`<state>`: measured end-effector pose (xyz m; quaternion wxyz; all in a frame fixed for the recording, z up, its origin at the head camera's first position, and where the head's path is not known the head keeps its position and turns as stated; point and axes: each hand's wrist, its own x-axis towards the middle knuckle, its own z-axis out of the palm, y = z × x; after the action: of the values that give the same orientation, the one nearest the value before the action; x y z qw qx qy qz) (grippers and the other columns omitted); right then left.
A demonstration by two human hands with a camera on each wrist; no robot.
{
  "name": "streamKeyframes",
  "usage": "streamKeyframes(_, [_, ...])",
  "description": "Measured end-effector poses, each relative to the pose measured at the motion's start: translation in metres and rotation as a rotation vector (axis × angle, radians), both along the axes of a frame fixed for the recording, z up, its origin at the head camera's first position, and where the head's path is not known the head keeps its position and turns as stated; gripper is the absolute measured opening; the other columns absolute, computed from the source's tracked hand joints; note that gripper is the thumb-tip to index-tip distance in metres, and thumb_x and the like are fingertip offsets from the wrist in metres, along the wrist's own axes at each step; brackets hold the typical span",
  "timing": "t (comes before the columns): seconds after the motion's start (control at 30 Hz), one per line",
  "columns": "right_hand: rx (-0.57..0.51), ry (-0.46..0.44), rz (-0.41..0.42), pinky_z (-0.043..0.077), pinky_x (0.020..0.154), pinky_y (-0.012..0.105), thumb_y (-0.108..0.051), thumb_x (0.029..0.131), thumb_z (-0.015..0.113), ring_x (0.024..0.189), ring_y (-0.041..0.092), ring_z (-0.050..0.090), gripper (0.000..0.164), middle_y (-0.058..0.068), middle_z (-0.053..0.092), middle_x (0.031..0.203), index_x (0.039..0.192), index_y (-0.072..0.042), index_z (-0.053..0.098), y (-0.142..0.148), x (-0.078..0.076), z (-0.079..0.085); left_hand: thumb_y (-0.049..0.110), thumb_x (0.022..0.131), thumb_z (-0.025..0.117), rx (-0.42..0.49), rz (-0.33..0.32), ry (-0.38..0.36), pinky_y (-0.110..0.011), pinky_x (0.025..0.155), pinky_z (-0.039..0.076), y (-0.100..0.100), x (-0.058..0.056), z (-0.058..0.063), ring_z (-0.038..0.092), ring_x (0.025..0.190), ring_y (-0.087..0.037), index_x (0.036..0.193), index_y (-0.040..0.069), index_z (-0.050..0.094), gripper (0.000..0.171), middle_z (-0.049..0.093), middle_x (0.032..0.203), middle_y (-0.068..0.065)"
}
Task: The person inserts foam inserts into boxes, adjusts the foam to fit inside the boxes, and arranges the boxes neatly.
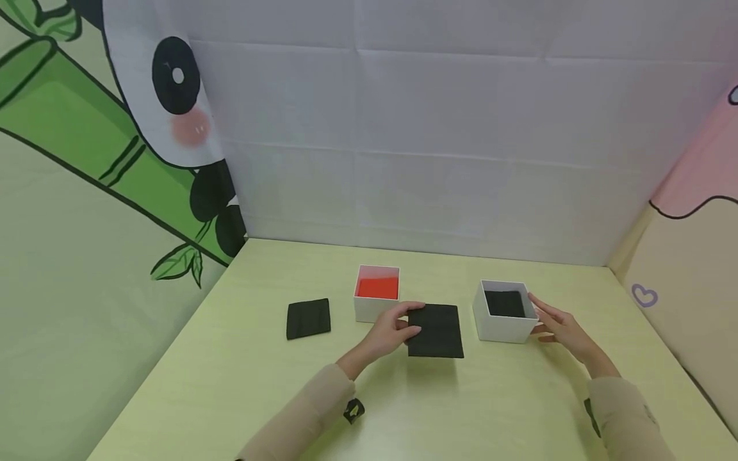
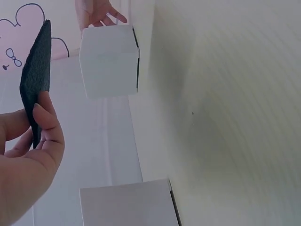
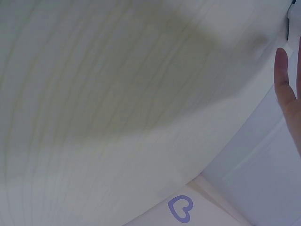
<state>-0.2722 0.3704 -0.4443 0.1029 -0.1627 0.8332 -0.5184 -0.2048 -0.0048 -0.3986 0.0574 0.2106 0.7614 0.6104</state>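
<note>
My left hand (image 1: 387, 334) pinches a flat black cloth square (image 1: 435, 331) by its left edge, thumb on one face and fingers on the other. The same black cloth square (image 2: 37, 70) stands nearly edge-on in the left wrist view, held above the table. My right hand (image 1: 567, 330) has its fingers fairly straight against the right side of a white open-topped box (image 1: 500, 331). Inside that box lies a black piece (image 1: 505, 303). Only part of the right hand (image 3: 291, 101) shows in the right wrist view, at the right edge.
Another white box (image 1: 369, 311), holding something red (image 1: 378, 287), stands behind the left hand. To its left a second black square (image 1: 308, 318) lies flat on the pale yellow table (image 1: 242, 384). A white fabric backdrop (image 1: 426, 160) hangs along the table's far edge.
</note>
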Motion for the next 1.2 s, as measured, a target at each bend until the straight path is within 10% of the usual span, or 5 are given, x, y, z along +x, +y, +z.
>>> streamKeyframes(0.23, [-0.002,0.004,-0.001,0.048,0.071,0.036,-0.024,0.098,0.034,0.084,0.018,0.061,0.048,0.012,0.047,0.123,0.139,-0.003,0.021,0.0,-0.001,-0.001,-0.005,0.082,0.06,0.035,0.033,-0.017,-0.029,0.058,0.049,0.023,-0.019,-0.013,0.056,0.06,-0.018,0.122,-0.003,0.051,0.041,0.056,0.106,-0.019])
streamKeyframes(0.73, [-0.01,-0.011,-0.017,0.048,0.073,0.038,-0.026,0.098,0.034,0.085,0.017,0.061,0.049,0.032,0.03,0.132,0.141,-0.009,0.02,-0.005,0.007,-0.004,0.005,0.079,0.067,-0.02,0.153,0.043,-0.018,0.049,0.042,0.072,-0.057,-0.021,0.046,0.053,-0.006,0.116,0.005,0.061,0.038,0.06,0.076,-0.004])
streamKeyframes(1.03, [-0.037,-0.007,0.002,0.048,0.073,0.037,-0.024,0.098,0.035,0.086,0.017,0.06,0.048,-0.008,0.049,0.117,0.141,-0.008,0.021,-0.006,0.008,-0.004,0.009,0.082,0.065,-0.081,0.15,0.089,-0.016,0.051,0.04,0.095,-0.073,-0.022,0.044,0.056,-0.003,0.117,0.003,0.059,0.037,0.057,0.072,0.0])
streamKeyframes(1.2, [-0.015,-0.01,-0.01,0.048,0.073,0.038,-0.026,0.098,0.034,0.086,0.017,0.061,0.049,0.027,0.038,0.129,0.141,-0.007,0.019,-0.006,0.009,-0.002,0.01,0.082,0.064,-0.1,0.169,0.102,-0.015,0.052,0.037,0.106,-0.081,-0.023,0.039,0.054,-0.003,0.116,0.003,0.06,0.035,0.048,0.064,0.004])
